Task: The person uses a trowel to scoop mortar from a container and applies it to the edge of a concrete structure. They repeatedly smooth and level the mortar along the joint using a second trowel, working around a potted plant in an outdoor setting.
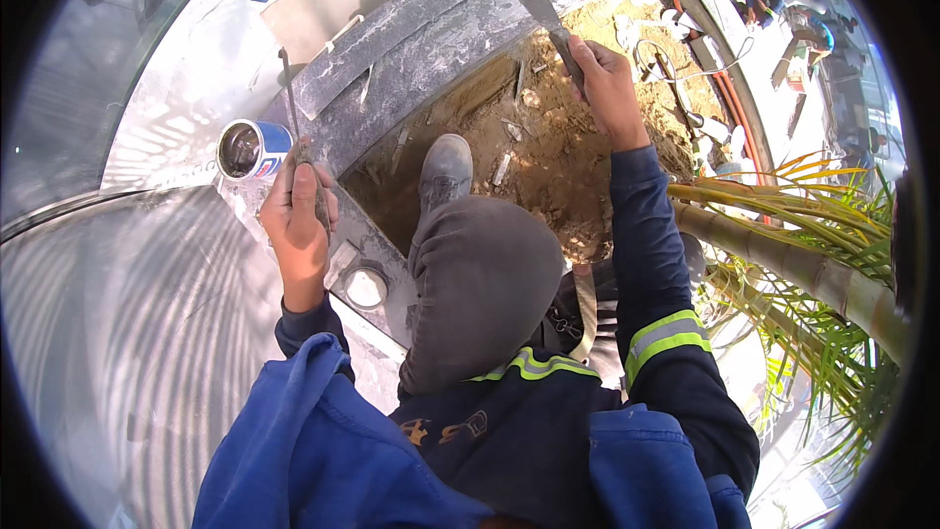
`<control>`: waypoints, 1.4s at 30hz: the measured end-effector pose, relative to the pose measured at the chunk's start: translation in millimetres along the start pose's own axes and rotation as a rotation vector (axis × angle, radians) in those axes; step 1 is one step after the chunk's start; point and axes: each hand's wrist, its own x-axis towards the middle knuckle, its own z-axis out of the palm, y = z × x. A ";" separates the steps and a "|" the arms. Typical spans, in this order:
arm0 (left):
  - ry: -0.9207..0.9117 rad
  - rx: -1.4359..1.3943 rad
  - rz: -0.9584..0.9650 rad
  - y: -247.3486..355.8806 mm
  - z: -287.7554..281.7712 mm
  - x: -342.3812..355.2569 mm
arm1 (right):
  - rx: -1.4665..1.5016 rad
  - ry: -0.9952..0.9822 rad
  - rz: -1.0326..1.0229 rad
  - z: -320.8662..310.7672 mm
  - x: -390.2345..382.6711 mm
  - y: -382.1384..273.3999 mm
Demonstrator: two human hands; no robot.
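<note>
Head view: left hand and right hand, both gripping.
The left holds a thin, dark rod-shaped tool just beside an open blue-and-white cylindrical can; the right holds a flat-bladed grey scraper near a brown dirt pit edged by a grey slab.

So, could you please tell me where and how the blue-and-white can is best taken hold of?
I'd grip the can around its side wall, probably coming from the right, where that curved wall faces the person, rather than by its open mouth. The left hand is nearest, but holds a thin tool.
</note>
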 end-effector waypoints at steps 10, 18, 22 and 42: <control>-0.654 -0.134 0.135 92.0 121.5 12.4 | 0.914 -0.367 0.017 1.6 -69.7 -115.7; -0.661 -0.085 0.175 85.7 118.4 18.6 | 0.748 -0.445 -0.135 -10.0 -129.7 -88.2; -0.543 0.018 0.297 91.0 119.8 22.0 | 1.126 -0.424 -0.090 -24.0 -139.9 -84.5; -0.726 0.111 0.498 120.8 123.1 -38.9 | 1.399 -0.269 -0.086 -1.8 -144.8 -124.0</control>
